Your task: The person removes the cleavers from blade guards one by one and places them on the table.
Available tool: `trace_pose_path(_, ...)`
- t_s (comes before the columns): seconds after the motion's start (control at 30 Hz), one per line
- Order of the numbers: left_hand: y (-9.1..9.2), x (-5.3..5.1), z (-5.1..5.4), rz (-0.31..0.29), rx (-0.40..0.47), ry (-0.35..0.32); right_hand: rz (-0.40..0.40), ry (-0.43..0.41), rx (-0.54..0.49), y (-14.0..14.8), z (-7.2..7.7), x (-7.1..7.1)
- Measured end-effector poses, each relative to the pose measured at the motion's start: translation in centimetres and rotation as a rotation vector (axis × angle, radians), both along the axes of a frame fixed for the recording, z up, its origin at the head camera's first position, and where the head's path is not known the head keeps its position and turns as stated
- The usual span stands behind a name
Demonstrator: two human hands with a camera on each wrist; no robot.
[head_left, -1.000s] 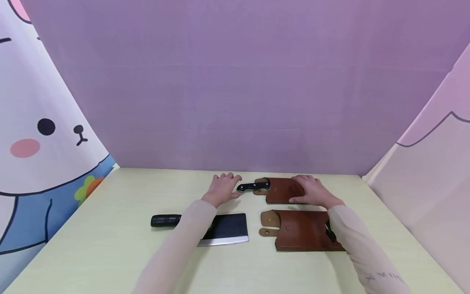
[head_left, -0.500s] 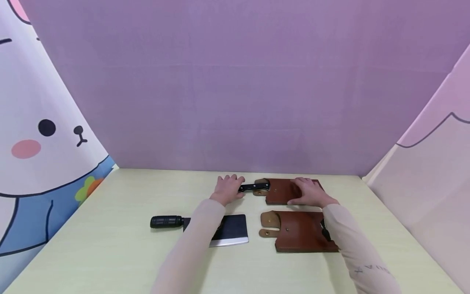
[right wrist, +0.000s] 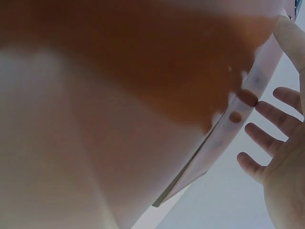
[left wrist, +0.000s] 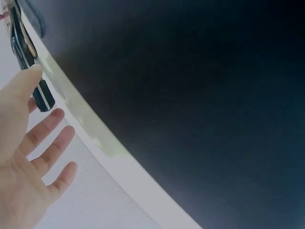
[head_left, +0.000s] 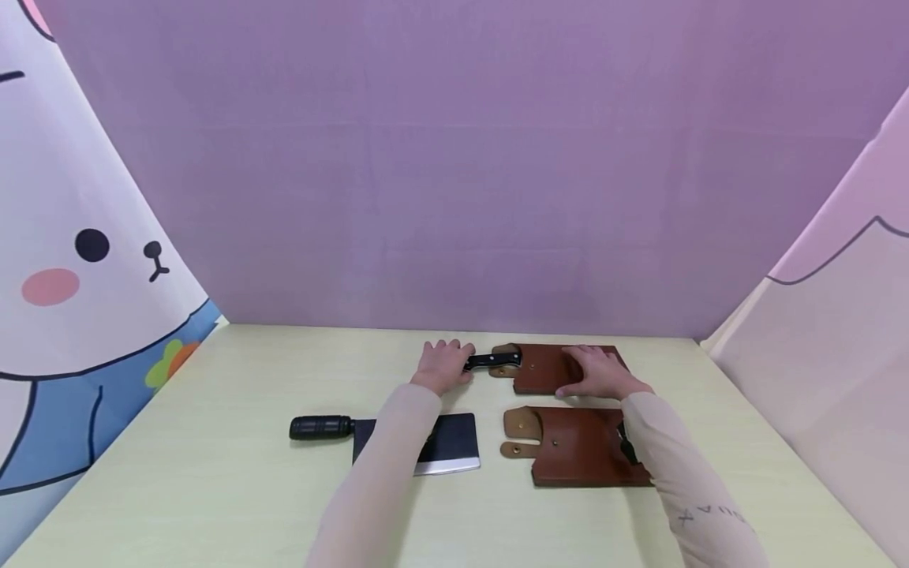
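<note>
At the back of the table, a knife's black riveted handle sticks out to the left from a brown leather sheath; its blade is hidden inside. My left hand pinches the handle's end. In the left wrist view, the thumb and index finger are at the knife handle, while the other fingers are spread away from it. On the sheath's right half rests my right hand, its thumb by the near edge. The right wrist view has the right hand's fingers fairly straight and apart.
A cleaver with a black handle lies under my left forearm, blade to the right. Nearer me than the held sheath, a second brown leather sheath lies partly below my right forearm. A purple wall closes off the back.
My left hand has moved right and taken hold of the knife handle. My right hand has shifted slightly left on the sheath. The cleaver and second sheath have stayed put.
</note>
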State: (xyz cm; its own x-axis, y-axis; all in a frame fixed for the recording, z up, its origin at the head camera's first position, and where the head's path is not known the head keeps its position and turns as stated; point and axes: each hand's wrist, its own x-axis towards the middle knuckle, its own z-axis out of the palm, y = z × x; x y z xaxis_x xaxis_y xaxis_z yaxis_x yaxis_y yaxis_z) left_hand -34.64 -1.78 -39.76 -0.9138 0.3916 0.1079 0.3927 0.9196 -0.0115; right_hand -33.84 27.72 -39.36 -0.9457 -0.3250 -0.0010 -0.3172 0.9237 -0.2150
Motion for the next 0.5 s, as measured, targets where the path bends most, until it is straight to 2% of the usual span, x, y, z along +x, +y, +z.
trace_pose_path(0.5,1.03,-0.11,0.04,0.013,-0.048,-0.003,-0.004,-0.026,0.01,-0.1,0.31,-0.09)
